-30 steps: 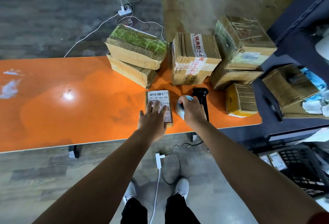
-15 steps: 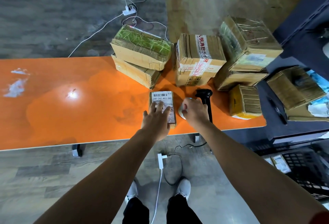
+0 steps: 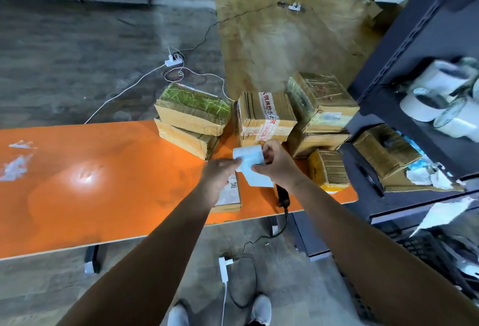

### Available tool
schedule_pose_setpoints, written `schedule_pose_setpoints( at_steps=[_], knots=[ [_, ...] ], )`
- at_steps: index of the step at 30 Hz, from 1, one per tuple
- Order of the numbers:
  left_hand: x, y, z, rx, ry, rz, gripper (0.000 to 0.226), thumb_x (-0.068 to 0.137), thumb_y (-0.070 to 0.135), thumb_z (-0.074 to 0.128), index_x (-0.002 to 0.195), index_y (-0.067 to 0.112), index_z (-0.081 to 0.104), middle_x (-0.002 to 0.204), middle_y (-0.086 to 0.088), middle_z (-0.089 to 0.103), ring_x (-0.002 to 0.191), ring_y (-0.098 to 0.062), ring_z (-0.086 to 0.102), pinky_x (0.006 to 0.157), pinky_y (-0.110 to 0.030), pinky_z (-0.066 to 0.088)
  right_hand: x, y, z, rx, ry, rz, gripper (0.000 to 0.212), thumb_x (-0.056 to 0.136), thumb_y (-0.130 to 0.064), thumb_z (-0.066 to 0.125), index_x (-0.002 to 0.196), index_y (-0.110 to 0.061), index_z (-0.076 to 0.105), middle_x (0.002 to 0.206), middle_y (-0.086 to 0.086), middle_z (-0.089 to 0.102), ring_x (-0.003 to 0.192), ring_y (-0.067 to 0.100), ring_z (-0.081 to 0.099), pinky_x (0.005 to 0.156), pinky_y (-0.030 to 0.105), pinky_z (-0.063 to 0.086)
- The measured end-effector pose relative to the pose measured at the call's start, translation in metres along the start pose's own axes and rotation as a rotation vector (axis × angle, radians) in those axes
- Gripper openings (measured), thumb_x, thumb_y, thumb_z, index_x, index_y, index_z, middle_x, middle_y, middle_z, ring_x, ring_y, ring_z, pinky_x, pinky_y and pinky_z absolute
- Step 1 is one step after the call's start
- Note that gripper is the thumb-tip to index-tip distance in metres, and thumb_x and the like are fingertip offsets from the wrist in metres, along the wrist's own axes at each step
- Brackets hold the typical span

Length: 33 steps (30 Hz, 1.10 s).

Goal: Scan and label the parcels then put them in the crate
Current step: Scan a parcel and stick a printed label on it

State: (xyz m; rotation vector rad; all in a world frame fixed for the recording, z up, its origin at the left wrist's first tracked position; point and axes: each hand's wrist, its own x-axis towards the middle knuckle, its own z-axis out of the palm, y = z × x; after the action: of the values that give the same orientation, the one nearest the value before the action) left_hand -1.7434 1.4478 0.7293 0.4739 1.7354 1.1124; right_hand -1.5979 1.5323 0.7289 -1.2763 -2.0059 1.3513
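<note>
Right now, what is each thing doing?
Label strip, held above the table by both hands.
Left hand, pinching the strip's left edge.
Right hand, gripping its right side.
Small parcel, flat on the orange table, label up.
Scanner, lying on the table, untouched.

1. The left hand (image 3: 220, 174) and forearm cover most of the small parcel (image 3: 230, 194); its print is unreadable.
2. The right hand (image 3: 278, 167) hides all of the scanner (image 3: 282, 196) but its handle end.
3. Both hands cover the edges of the label strip (image 3: 251, 170).
4. The black crate (image 3: 430, 253) is blurred and cut off at the right edge.
</note>
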Motion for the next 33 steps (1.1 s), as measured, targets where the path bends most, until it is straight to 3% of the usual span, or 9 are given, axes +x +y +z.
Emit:
schedule_pose_setpoints(
  at_steps=[4, 8, 14, 18, 23, 26, 30, 33],
  knots=[
    [-0.004, 0.003, 0.002, -0.057, 0.043, 0.116, 0.015, 0.083, 0.018, 0.076, 0.087, 0.007, 0.066, 0.068, 0.000, 0.059, 0.064, -0.015, 0.052, 0.056, -0.022, 0.044, -0.005, -0.013, 0.000, 0.081, -0.053, -0.014, 0.041, 0.077, -0.004, 0.077, 0.100, -0.020, 0.047, 0.092, 0.010, 0.060, 0.077, 0.010, 0.055, 0.069, 0.026, 0.048],
    [-0.006, 0.003, -0.002, 0.002, 0.056, 0.198, 0.013, 0.084, 0.016, 0.075, 0.088, 0.006, 0.068, 0.067, 0.004, 0.062, 0.060, -0.008, 0.055, 0.046, -0.010, 0.040, -0.006, -0.015, 0.002, 0.250, -0.008, 0.015, 0.039, 0.087, -0.012, 0.071, 0.113, -0.029, 0.049, 0.107, 0.007, 0.068, 0.092, 0.013, 0.065, 0.086, 0.028, 0.052],
    [-0.006, -0.001, -0.012, 0.067, 0.052, 0.267, 0.010, 0.083, 0.013, 0.074, 0.092, 0.011, 0.069, 0.092, -0.008, 0.072, 0.083, -0.023, 0.065, 0.076, -0.038, 0.053, -0.006, -0.016, 0.004, 0.188, 0.025, -0.040, 0.046, 0.083, -0.007, 0.074, 0.118, -0.025, 0.051, 0.103, 0.003, 0.072, 0.097, 0.013, 0.068, 0.086, 0.025, 0.055],
    [-0.005, -0.003, -0.015, 0.038, 0.057, 0.274, 0.022, 0.081, 0.009, 0.076, 0.102, 0.006, 0.069, 0.092, -0.005, 0.072, 0.077, -0.015, 0.065, 0.065, -0.023, 0.051, -0.009, -0.016, 0.005, 0.139, 0.003, -0.087, 0.046, 0.083, -0.006, 0.073, 0.118, -0.026, 0.052, 0.100, -0.002, 0.071, 0.090, -0.001, 0.066, 0.077, 0.013, 0.051],
    [-0.009, -0.007, -0.017, 0.176, 0.055, 0.376, 0.020, 0.081, 0.013, 0.077, 0.098, 0.014, 0.065, 0.092, 0.000, 0.069, 0.083, -0.013, 0.066, 0.066, -0.022, 0.050, -0.005, -0.007, 0.006, 0.053, 0.093, -0.073, 0.031, 0.092, -0.021, 0.063, 0.122, -0.029, 0.062, 0.104, -0.017, 0.063, 0.106, 0.005, 0.061, 0.096, 0.032, 0.051],
    [-0.011, -0.009, -0.017, 0.240, 0.054, 0.425, 0.021, 0.081, 0.012, 0.076, 0.097, 0.014, 0.064, 0.089, 0.002, 0.067, 0.080, -0.011, 0.063, 0.062, -0.017, 0.045, -0.005, -0.004, 0.005, 0.021, 0.109, -0.072, 0.031, 0.092, -0.022, 0.063, 0.123, -0.025, 0.065, 0.101, -0.020, 0.061, 0.110, 0.008, 0.061, 0.095, 0.033, 0.053],
    [-0.013, -0.011, -0.015, 0.282, 0.067, 0.452, 0.020, 0.080, 0.008, 0.074, 0.093, 0.019, 0.062, 0.086, 0.005, 0.066, 0.079, -0.009, 0.062, 0.062, -0.010, 0.044, -0.006, -0.002, 0.003, -0.003, 0.103, -0.067, 0.030, 0.093, -0.026, 0.062, 0.123, -0.026, 0.065, 0.116, -0.003, 0.066, 0.105, 0.008, 0.062, 0.085, 0.034, 0.059],
    [-0.015, -0.011, -0.013, 0.265, 0.062, 0.457, 0.022, 0.079, 0.005, 0.076, 0.091, 0.017, 0.063, 0.085, 0.004, 0.067, 0.079, -0.010, 0.063, 0.064, -0.013, 0.048, -0.009, -0.001, 0.000, 0.019, 0.110, -0.050, 0.029, 0.093, -0.024, 0.061, 0.122, -0.024, 0.066, 0.121, 0.004, 0.065, 0.104, 0.011, 0.063, 0.076, 0.030, 0.061]
  ],
)
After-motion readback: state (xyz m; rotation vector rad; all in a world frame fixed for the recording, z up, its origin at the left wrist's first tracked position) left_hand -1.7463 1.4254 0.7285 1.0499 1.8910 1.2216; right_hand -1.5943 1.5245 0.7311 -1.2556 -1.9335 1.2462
